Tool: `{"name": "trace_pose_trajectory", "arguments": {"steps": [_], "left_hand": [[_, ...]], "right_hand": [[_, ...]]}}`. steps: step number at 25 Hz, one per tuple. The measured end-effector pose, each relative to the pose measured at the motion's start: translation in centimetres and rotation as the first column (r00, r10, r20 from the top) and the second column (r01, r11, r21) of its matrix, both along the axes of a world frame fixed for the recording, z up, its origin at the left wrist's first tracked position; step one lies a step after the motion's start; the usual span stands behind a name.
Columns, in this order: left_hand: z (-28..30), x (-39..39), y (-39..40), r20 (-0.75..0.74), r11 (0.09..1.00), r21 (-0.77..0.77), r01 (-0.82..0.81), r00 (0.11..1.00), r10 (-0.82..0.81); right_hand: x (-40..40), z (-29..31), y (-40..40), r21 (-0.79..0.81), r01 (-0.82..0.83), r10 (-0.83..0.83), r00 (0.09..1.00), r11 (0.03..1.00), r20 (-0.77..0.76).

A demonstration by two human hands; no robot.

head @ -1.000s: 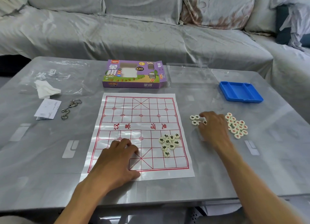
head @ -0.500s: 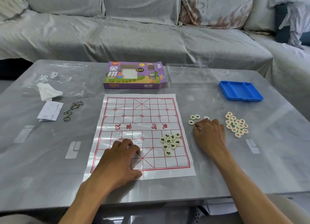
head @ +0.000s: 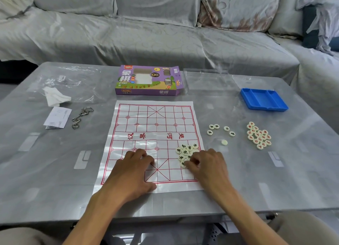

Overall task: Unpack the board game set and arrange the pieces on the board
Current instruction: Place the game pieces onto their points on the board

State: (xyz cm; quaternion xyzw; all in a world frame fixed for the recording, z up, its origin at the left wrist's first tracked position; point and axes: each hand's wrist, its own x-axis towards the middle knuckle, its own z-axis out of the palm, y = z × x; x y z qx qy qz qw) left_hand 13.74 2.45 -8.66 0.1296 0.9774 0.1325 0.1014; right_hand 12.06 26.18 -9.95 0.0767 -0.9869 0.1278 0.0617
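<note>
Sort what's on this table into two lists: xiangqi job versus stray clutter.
Job:
paper xiangqi board
black-marked pieces on the board
loose pieces beside the board
red-marked piece pile
purple xiangqi box
blue tray
left hand
right hand

Clutter:
metal ring puzzle
crumpled tissue
folded paper slip

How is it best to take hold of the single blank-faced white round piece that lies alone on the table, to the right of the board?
Pinch the blank-faced white round piece from above by its rim, thumb and fingertip on opposite sides. It is a low flat disc lying alone on the grey table, so every side is free.
</note>
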Motion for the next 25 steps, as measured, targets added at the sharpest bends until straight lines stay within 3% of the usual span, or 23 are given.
{"name": "trace_pose_trajectory", "arguments": {"steps": [2,4,6,10,13,17,22,25], "left_hand": [[0.0,0.1,0.0,-0.002,1.0,0.005,0.001,1.0,-0.001],[0.0,0.0,0.0,-0.001,1.0,0.004,0.004,1.0,-0.004],[0.0,-0.1,0.0,-0.002,1.0,0.002,0.003,1.0,-0.003],[0.0,-0.1,0.1,0.007,1.0,-0.01,0.0,1.0,0.0],[0.1,0.0,0.1,0.003,1.0,-0.002,0.001,1.0,-0.001],[0.1,0.0,0.0,0.008,1.0,0.0,0.002,1.0,-0.002],[0.1,0.1,0.0,0.009,1.0,0.01,-0.001,1.0,0.001],[0.1,0.0,0.0,0.008,1.0,0.007,-0.002,1.0,0.002]], "right_hand": [[-1.0,0.9,0.8,-0.087,0.049,-0.049,0.999,0.995,-0.001],[-3.0,1.7,3.5,-0.192,0.189,-0.202,0.978,0.963,-0.052],[-4.9,1.7,6.5,-0.106,0.313,-0.318,0.948,0.944,-0.03],[-5.5,0.0,7.1,-0.032,0.316,-0.315,0.949,0.948,0.022],[-4.7,1.0,6.4,-0.243,0.325,-0.333,0.943,0.914,0.008],[-3.1,1.9,4.9,-0.622,0.363,-0.25,0.931,0.694,0.265],[-1.6,1.1,2.7,-0.584,0.24,-0.109,0.962,0.775,0.251],[-1.4,0.9,2.5,-0.435,0.176,-0.093,0.974,0.883,0.205]]}}
